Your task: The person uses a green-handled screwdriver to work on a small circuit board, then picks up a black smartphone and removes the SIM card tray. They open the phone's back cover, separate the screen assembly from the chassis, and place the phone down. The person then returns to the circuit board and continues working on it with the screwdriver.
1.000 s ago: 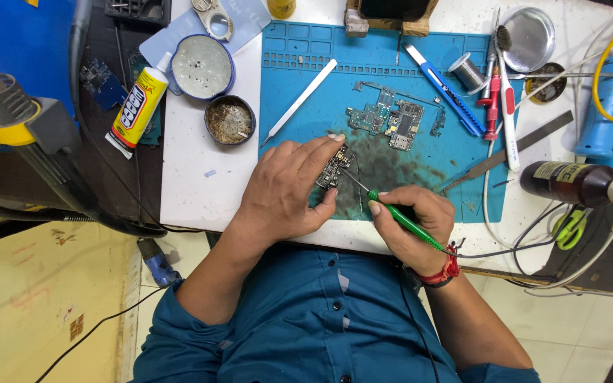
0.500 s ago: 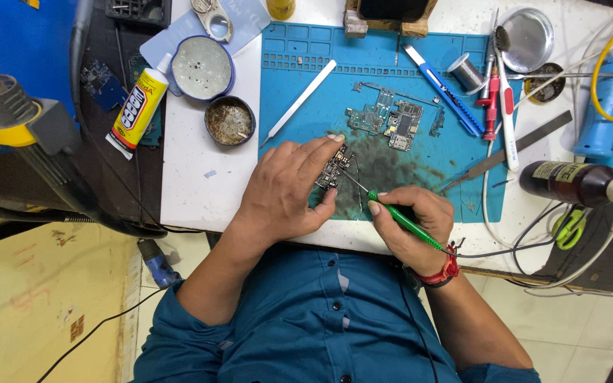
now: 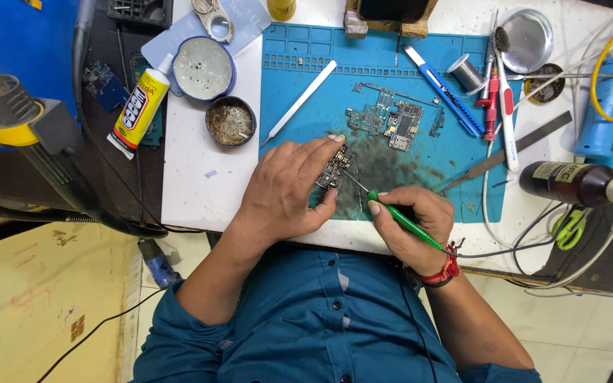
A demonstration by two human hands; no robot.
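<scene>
left hand (image 3: 285,191) fingers pinch small circuit board (image 3: 333,170), right hand (image 3: 409,227) fingers grip green soldering iron (image 3: 400,218)

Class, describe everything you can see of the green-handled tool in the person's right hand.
The green-handled tool is slim, with a thin dark metal tip and a cord leaving its rear end. It lies slanted, tip pointing up-left onto the small circuit board over the blue mat. The right hand grips it like a pen; the left hand holds the board.
</scene>
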